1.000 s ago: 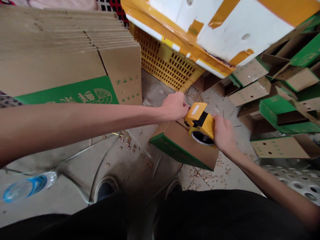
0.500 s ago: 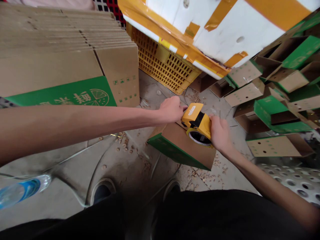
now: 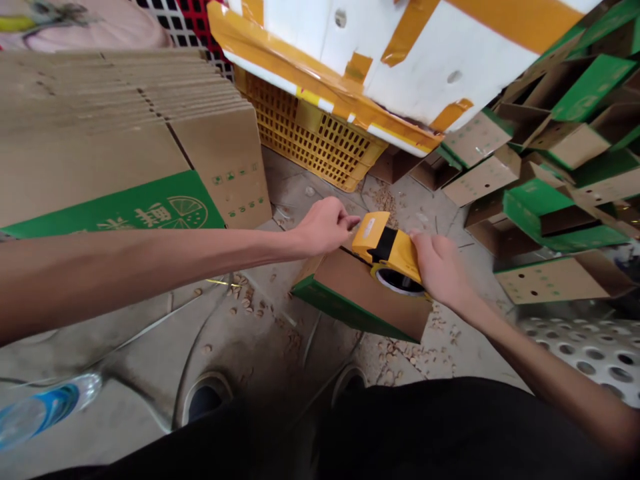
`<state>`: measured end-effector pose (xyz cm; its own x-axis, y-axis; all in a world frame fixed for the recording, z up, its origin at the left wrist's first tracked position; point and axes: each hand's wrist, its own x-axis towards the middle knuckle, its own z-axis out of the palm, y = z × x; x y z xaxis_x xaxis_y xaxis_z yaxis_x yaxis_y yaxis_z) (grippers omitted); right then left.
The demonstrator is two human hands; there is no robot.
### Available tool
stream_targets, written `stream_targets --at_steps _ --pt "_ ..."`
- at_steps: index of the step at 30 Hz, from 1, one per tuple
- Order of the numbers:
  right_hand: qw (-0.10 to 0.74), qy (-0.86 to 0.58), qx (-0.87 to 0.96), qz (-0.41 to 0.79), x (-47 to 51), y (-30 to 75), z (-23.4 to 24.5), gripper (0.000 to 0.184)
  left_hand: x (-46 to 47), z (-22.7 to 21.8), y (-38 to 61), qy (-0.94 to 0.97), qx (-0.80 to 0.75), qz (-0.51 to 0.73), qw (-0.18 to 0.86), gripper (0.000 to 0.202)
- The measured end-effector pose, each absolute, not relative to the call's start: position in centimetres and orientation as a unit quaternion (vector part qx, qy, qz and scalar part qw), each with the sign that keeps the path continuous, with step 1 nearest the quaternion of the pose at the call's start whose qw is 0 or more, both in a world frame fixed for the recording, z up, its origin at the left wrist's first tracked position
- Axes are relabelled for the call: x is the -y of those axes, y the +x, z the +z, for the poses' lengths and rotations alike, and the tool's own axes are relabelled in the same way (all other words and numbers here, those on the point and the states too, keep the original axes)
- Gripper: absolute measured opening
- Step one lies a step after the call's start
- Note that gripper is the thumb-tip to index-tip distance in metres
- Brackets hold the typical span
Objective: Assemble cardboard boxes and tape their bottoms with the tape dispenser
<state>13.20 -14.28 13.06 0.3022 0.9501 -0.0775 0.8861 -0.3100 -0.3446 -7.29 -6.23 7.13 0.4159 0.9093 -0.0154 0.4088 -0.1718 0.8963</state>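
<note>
My right hand (image 3: 443,270) is wrapped round a yellow tape dispenser (image 3: 395,250) with a black band and a roll of tape in it. The dispenser rests over the brown top of a cardboard box (image 3: 345,283) with green sides, which stands on the floor between my arms. Close to the dispenser's front end is my left hand (image 3: 327,225), its fingers curled and one fingertip poking forward. Whether anything is pinched in those fingers cannot be made out. A small gap shows between my left fingertips and the dispenser.
Flattened cartons (image 3: 125,147) are stacked at the left. A taped white foam box (image 3: 390,73) sits on a yellow crate (image 3: 310,137) ahead. Open cardboard boxes (image 3: 555,277) pile up at the right, near a white perforated basket (image 3: 590,353). A plastic bottle (image 3: 47,407) lies at lower left.
My left hand has shifted slightly left, away from the dispenser. The dispenser in my right hand has moved a little left and tilted. The whole view has also shifted slightly.
</note>
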Motion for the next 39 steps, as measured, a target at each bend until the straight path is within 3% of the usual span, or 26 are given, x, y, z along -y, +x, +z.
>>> stream_targets --at_steps 10,16,22,26,32,39 --pt "0.093 -0.816 0.552 0.145 16.2 16.7 12.7 0.053 2.2 5.6 -13.5 0.694 -0.521 0.27 0.416 0.035" --pt "0.09 -0.782 0.597 0.157 15.8 16.8 11.6 0.052 2.6 2.2 -16.1 0.675 -0.499 0.255 0.48 0.039" --pt "0.101 -0.767 0.613 0.159 15.8 17.0 11.4 0.05 3.7 2.5 -14.3 0.618 -0.501 0.313 0.518 0.041" --pt "0.095 -0.777 0.604 0.149 15.8 17.0 11.6 0.052 3.4 4.0 -13.7 0.611 -0.517 0.357 0.482 0.044" --pt "0.078 -0.786 0.598 0.136 16.2 16.4 13.1 0.057 2.8 5.1 -15.6 0.707 -0.496 0.29 0.412 0.04" --pt "0.046 -0.798 0.587 0.131 16.7 17.7 14.0 0.058 1.5 5.4 -19.6 0.715 -0.512 0.302 0.368 0.047"
